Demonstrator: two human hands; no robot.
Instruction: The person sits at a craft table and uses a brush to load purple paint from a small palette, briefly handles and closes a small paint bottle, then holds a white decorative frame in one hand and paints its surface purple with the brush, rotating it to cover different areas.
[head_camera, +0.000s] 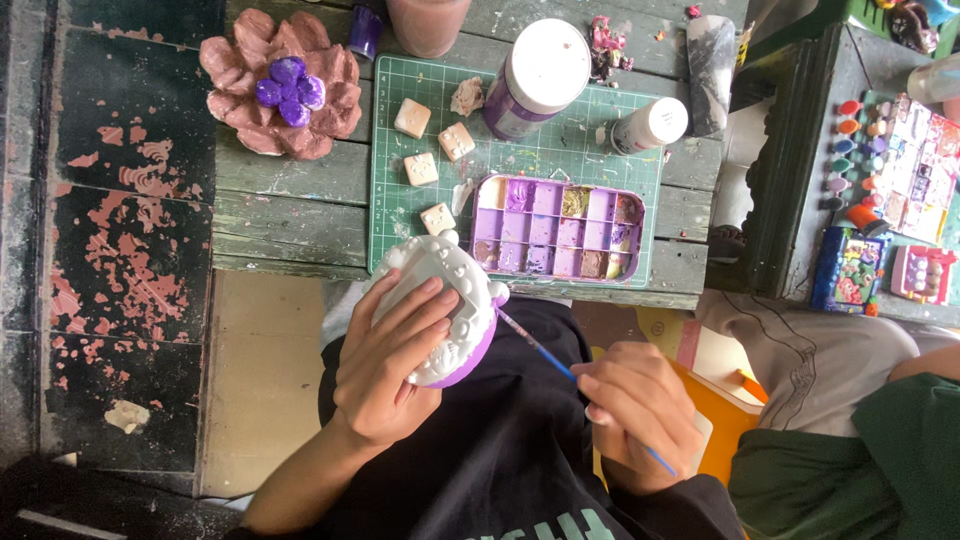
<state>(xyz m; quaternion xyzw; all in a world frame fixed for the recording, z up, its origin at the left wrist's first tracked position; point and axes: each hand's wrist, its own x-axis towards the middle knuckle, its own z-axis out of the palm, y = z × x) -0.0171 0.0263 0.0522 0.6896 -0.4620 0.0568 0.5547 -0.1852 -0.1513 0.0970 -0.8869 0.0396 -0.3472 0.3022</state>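
My left hand (390, 355) grips a white clay piece (440, 270) with bumpy decoration and a purple painted lower edge, held over my lap at the table's front edge. My right hand (640, 410) pinches a thin blue-handled paintbrush (540, 350); its tip touches the purple rim on the right side of the clay piece. Just beyond sits a purple paint palette (558, 228) with several small wells of purple and brown paint.
A green cutting mat (520, 150) holds small cream clay squares (412, 118), a large white-lidded purple paint jar (540, 75) and a small white bottle (650, 125). A pink clay flower with a purple centre (285, 85) lies at left. Another person's legs (840, 400) are at right, near a small green table with paints (900, 170).
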